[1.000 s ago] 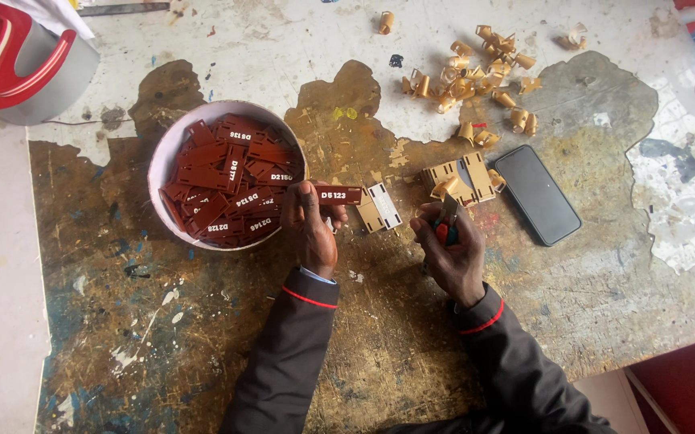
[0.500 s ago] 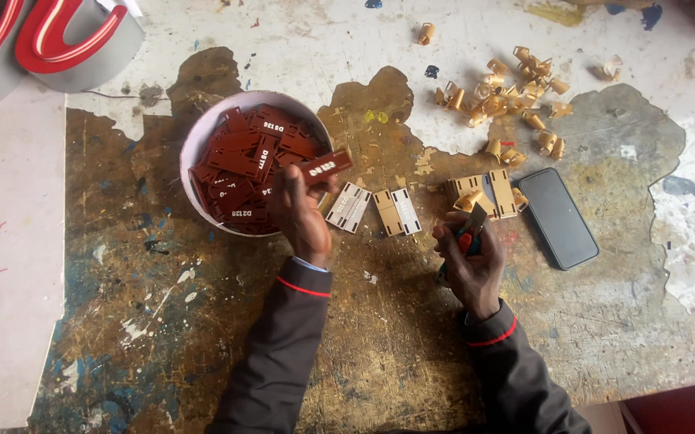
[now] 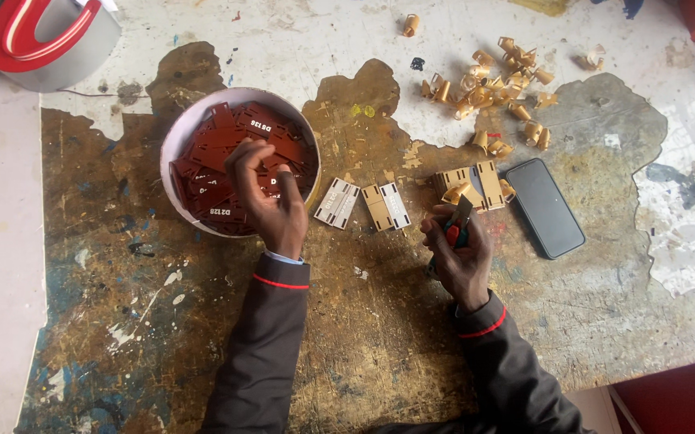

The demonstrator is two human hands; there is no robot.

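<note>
My left hand [image 3: 268, 201] reaches over the near right side of a white round bowl [image 3: 189, 122] full of dark red rectangular tags [image 3: 212, 165]. Its fingers are spread and rest on the tags, with nothing pinched between them. My right hand [image 3: 461, 259] is closed around a small cutter with a red and green handle [image 3: 455, 228], blade pointing away from me. Just beyond that blade lies a group of tan backed plates [image 3: 469, 183]. Two more pairs of plates, one pale [image 3: 337, 202] and one tan and white [image 3: 387, 206], lie between my hands.
A black phone [image 3: 544, 207] lies right of the tan plates. Several curled tan peelings [image 3: 492, 80] are scattered at the far right. A red and grey sign letter [image 3: 38, 36] stands at the far left corner. The worktop is paint-stained; its near edge runs at lower right.
My left hand, which held a single red tag beside the bowl, has moved over the bowl and no longer holds it. The right hand stays on the cutter.
</note>
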